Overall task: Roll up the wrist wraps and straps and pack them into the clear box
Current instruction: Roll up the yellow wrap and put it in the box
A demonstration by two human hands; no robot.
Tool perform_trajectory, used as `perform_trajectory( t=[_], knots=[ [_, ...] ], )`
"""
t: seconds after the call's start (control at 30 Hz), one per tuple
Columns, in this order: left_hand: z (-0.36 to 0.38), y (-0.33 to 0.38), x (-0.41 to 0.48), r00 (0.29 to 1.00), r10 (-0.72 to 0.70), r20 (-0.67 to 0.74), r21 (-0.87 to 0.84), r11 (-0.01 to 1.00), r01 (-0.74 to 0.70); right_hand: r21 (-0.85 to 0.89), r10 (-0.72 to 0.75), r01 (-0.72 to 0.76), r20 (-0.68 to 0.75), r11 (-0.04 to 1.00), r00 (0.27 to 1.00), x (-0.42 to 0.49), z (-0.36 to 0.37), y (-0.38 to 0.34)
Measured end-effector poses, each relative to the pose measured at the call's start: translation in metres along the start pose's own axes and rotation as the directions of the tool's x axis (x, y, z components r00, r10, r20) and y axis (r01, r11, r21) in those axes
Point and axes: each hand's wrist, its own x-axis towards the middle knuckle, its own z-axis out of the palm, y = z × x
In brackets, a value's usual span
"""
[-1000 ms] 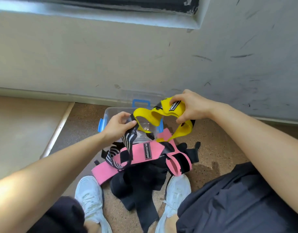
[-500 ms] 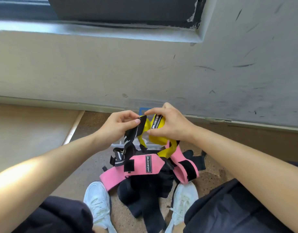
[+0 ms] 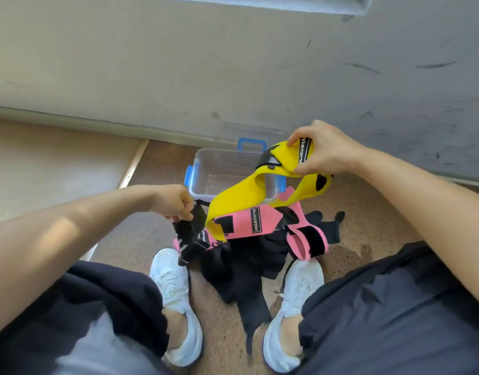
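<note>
Gripping floppy yellow wrap (image 3: 241, 196), right hand (image 3: 322, 152) hovers.

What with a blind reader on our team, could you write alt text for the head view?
A person's right hand holds up a yellow wrist wrap near an open clear box, while the left hand pinches a black strap from a tangle of pink wraps on the floor.
</note>
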Motion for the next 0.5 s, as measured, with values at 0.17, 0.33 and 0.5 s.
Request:
perform_trajectory(
  t=[0.17, 0.33, 0.5],
  knots=[
    [0.004, 0.026, -0.002, 0.972, 0.197, -0.127, -0.356, 0.906, -0.23, -0.016, -0.087, 0.091, 0.164, 0.996, 0.983, -0.007, 0.013, -0.019],
    [0.004, 0.048, -0.013, 0.926, 0.324, -0.193, -0.581, 0.723, -0.375, -0.079, -0.132, 0.146, 0.157, 0.986, 0.979, -0.022, 0.044, -0.042],
    [0.002, 0.055, -0.018, 0.902, 0.333, -0.276, -0.717, 0.554, -0.424, -0.071, -0.187, 0.186, -0.015, 0.98, 0.982, -0.025, 0.067, -0.058]
  ],
)
